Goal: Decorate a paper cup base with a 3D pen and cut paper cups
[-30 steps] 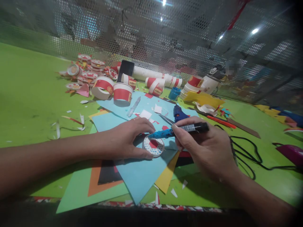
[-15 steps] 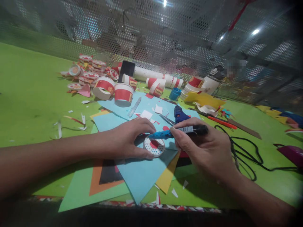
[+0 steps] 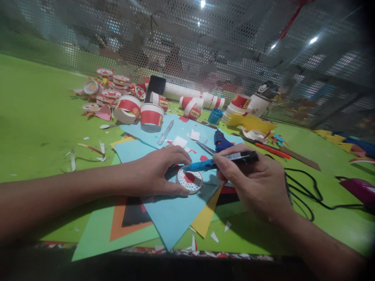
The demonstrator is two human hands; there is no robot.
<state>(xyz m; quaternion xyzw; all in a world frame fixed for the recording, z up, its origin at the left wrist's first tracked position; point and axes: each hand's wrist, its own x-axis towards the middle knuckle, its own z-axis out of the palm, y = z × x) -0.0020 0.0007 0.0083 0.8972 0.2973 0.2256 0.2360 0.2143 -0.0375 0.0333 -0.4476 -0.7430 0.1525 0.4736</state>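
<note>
Both pinching: left grip [image 3: 159, 171] on round disc [image 3: 189, 185], right grip [image 3: 259, 185] on blue marker [image 3: 203, 165]; marker partly hides disc.

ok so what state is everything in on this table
left hand: gripping the disc's edge
right hand: closed around the marker
marker: slanted, blue end at the disc
disc: flat, blue-dotted, red centre
front red-and-white bowl: upright, open
phone: propped up, screen dark
blue jar: upright, lid unclear
blue tool: lying down, partly hidden
</note>
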